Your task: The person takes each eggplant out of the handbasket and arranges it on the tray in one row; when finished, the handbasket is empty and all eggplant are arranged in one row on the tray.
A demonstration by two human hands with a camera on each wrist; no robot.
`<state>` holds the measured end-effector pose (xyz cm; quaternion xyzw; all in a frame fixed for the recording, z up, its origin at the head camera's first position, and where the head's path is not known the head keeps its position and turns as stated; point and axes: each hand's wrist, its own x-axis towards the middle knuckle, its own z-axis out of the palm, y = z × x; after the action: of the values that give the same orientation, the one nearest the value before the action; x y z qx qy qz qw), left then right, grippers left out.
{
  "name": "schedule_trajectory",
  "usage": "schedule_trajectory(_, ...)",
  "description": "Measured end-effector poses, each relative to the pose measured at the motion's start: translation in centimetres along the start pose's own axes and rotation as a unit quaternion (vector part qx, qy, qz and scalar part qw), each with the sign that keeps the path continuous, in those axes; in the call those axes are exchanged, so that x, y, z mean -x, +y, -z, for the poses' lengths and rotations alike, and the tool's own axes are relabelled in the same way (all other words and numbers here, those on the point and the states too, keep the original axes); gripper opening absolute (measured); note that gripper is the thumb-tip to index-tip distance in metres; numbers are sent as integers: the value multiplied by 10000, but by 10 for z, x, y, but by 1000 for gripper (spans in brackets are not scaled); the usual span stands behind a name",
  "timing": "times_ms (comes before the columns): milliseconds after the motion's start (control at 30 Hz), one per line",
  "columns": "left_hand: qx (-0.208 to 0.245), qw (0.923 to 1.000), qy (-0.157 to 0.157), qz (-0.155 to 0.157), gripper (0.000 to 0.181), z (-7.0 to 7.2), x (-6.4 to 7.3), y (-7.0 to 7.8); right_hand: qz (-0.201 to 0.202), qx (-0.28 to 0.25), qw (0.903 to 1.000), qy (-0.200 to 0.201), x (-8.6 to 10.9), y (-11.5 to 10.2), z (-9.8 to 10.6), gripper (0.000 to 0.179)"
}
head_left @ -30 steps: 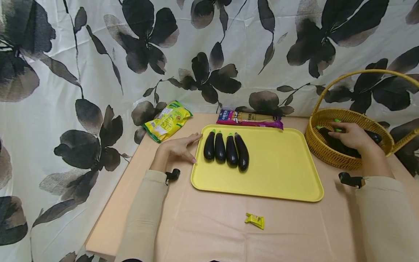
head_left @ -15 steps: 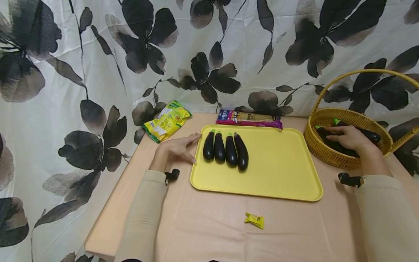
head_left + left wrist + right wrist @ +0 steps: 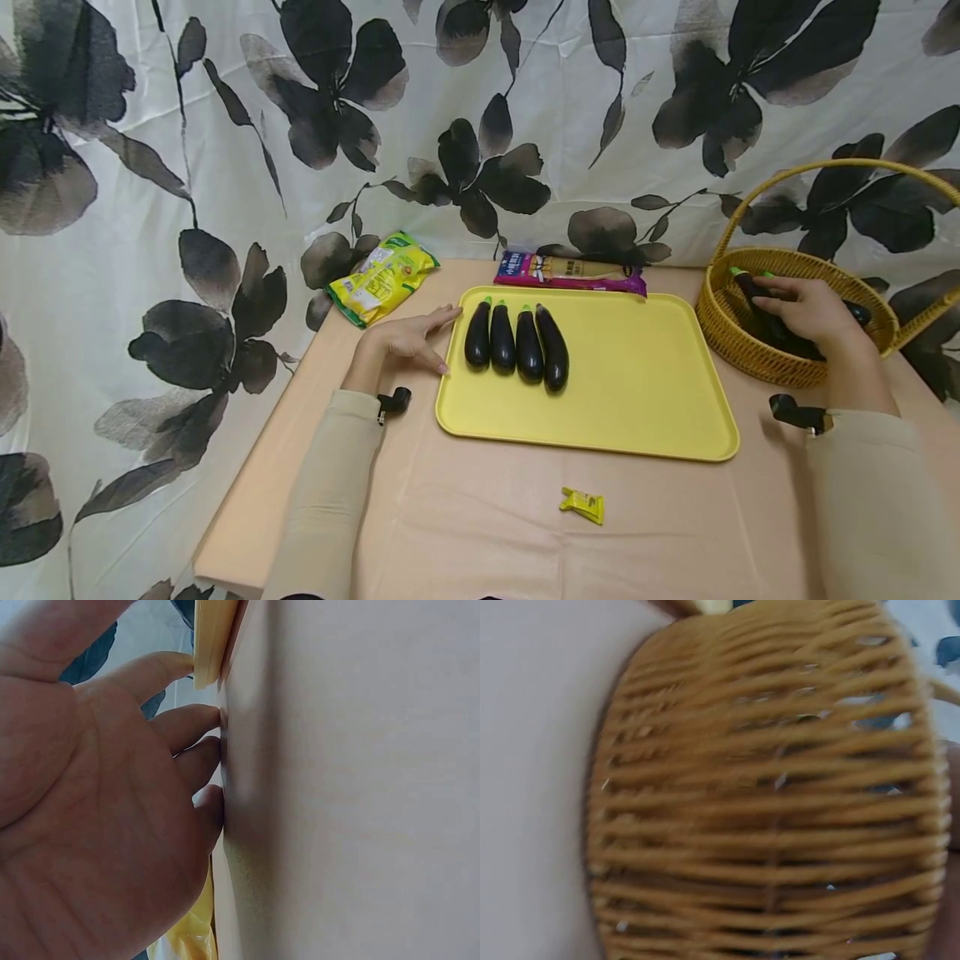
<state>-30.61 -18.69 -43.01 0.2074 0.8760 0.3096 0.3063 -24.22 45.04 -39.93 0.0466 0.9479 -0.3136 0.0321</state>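
Observation:
My right hand is inside the wicker basket at the right. It grips a dark purple eggplant with a green stem end, tilted up toward the basket's left rim. A second eggplant lies behind, mostly covered by the hand. The right wrist view is filled by the basket's woven wall. At the left, my left hand has its fingers spread against the edge of the yellow tray. Several eggplants lie side by side on the tray's left part, stems pointing away.
A yellow-green snack bag lies at the table's back left. Behind the tray is a purple packet. A small yellow wrapped piece lies in front of it. The basket's tall handle arches over its opening. A floral curtain hangs behind.
The stem end of the gripped eggplant has risen toward the basket's back left rim, and my right hand has shifted slightly upward with it. The left hand and tray eggplants stay put.

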Motion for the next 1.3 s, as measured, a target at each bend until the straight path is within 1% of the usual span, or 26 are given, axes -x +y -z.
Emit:
schedule_trajectory(100,-32,10000,7,-14,129,-1,-1,0,-14,-268,9990,362,6,-6,-1,66)
schedule_trajectory(300,-57,10000,-6,-19,129,-2,-3,1,-164,-584,9936,955,17,-19,-1,66)
schedule_trajectory(400,-52,10000,-8,-3,129,-2,-4,0,-133,-749,9908,1118,21,-26,-4,63)
schedule_trajectory(500,-86,10000,3,-2,130,-2,-4,0,51,-822,9896,1177,23,-34,-8,60)
schedule_trajectory(767,-172,9998,90,81,129,-3,-4,1,624,-949,9861,1213,21,-57,-20,54)
schedule_trajectory(900,-155,9998,114,86,129,-4,-5,2,953,-897,9839,1215,21,-65,-23,51)
schedule_trajectory(967,-164,9997,125,99,129,-4,-5,2,1036,-941,9833,1165,21,-68,-26,50)
schedule_trajectory(1133,-173,9997,129,106,129,-4,-5,2,1115,-1123,9830,926,17,-74,-35,52)
schedule_trajectory(1300,-170,9997,122,148,129,-5,-6,2,1148,-1270,9840,495,11,-80,-45,54)
